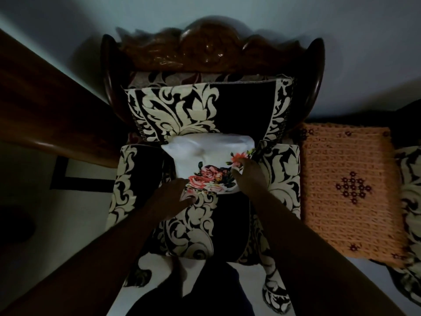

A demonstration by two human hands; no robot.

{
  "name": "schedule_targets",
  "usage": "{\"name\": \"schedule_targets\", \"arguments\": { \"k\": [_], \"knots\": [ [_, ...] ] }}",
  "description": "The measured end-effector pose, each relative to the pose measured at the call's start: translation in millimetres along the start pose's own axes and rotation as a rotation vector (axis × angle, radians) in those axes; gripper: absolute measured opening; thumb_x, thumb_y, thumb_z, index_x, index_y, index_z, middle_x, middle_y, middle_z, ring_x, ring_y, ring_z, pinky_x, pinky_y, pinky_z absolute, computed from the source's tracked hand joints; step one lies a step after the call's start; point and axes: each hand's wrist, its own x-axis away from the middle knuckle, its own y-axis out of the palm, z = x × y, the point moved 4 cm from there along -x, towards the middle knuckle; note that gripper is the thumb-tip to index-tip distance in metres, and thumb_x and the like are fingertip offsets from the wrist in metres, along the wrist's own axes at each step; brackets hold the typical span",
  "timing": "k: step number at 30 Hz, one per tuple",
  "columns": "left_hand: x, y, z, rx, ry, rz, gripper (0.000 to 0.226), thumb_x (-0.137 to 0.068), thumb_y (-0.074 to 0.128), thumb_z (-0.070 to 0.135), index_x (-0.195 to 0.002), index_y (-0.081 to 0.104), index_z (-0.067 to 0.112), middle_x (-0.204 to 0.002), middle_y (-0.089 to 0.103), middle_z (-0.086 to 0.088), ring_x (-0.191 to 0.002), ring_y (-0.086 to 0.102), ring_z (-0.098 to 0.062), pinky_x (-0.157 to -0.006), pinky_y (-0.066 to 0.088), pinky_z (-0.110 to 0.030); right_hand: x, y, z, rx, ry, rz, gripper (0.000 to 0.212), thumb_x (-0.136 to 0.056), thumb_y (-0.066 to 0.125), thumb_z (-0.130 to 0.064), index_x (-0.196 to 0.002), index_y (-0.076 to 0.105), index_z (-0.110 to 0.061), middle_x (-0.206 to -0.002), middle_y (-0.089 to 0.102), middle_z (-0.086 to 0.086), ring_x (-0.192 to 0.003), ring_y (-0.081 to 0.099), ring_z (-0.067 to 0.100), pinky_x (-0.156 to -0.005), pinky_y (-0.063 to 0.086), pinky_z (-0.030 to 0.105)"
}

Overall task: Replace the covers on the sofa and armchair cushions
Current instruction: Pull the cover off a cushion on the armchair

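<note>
A folded white cover with red roses [209, 165] lies on the armchair's seat cushion [193, 224], which wears a black cover with cream leaf scrolls. A back cushion [205, 110] in the same black and cream cloth leans against the carved wooden chair back [205, 49]. My left hand [170, 197] rests on the near left edge of the rose cover, fingers flat on it. My right hand [248, 174] presses its right edge, fingertips on the printed flowers. Whether either hand pinches the cloth is hard to tell in the dim light.
An orange crocheted mat [348, 190] with dark red flower stitching covers a small table to the right of the chair. A dark wooden sofa arm [45, 115] runs along the left. More black and cream cloth [410, 201] shows at the far right. My legs stand against the chair's front.
</note>
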Motion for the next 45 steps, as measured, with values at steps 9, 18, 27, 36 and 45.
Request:
{"name": "schedule_targets", "arguments": {
  "k": [9, 18, 27, 36, 45],
  "knots": [
    [-27, 1, 7, -0.146, -0.014, -0.02, 0.08, -0.095, 0.048, 0.065, -0.159, 0.025, 0.023, -0.163, 0.029, -0.001, -0.15, 0.028, -0.023, -0.117, 0.027, -0.037, -57, -5, 9, 0.21, -0.015, 0.025, 0.083, -0.093, 0.067, -0.032, -0.159, 0.019, -0.015, -0.157, 0.032, 0.017, -0.142, 0.035, 0.039, -0.108, 0.041, 0.049],
    [-43, -16, 24, -0.168, 0.046, 0.003, 0.116, -0.073, 0.012, 0.094, -0.162, 0.013, 0.018, -0.166, 0.023, -0.007, -0.152, 0.024, -0.023, -0.121, 0.028, -0.042, -33, 2, 20, 0.303, -0.041, 0.007, 0.078, -0.087, 0.074, -0.034, -0.149, 0.031, -0.016, -0.129, 0.059, 0.02, -0.12, 0.055, 0.038, -0.101, 0.043, 0.044],
    [-34, -44, 37, -0.239, 0.117, 0.071, 0.108, -0.086, 0.064, 0.063, -0.162, -0.002, 0.022, -0.17, 0.001, -0.002, -0.156, 0.005, -0.02, -0.121, 0.021, -0.054, 37, 2, -44, 0.214, -0.549, 0.061, 0.033, -0.075, 0.072, -0.015, -0.108, 0.073, -0.014, -0.087, 0.072, 0.011, -0.08, 0.068, 0.035, -0.069, 0.055, 0.038],
    [35, -100, 28, 0.358, 0.236, 0.211, 0.063, -0.091, 0.061, 0.057, -0.141, 0.049, 0.02, -0.144, 0.05, 0.008, -0.135, 0.045, -0.012, -0.102, 0.038, -0.025, 93, -61, -118, 0.173, -0.947, 0.26, 0.024, -0.078, 0.05, -0.017, -0.084, 0.072, -0.009, -0.082, 0.068, 0.008, -0.082, 0.055, 0.022, -0.073, 0.042, 0.035],
    [90, -166, 39, 0.381, 0.277, 0.273, 0.046, -0.088, 0.053, 0.073, -0.087, 0.048, 0.027, -0.079, 0.057, 0.003, -0.07, 0.056, -0.015, -0.063, 0.042, -0.033, 179, -129, -173, 0.17, -1.049, 0.426, 0.014, -0.073, 0.073, -0.013, -0.087, 0.069, -0.014, -0.105, 0.062, 0.009, -0.111, 0.054, 0.028, -0.087, 0.046, 0.035]
  ]
}}
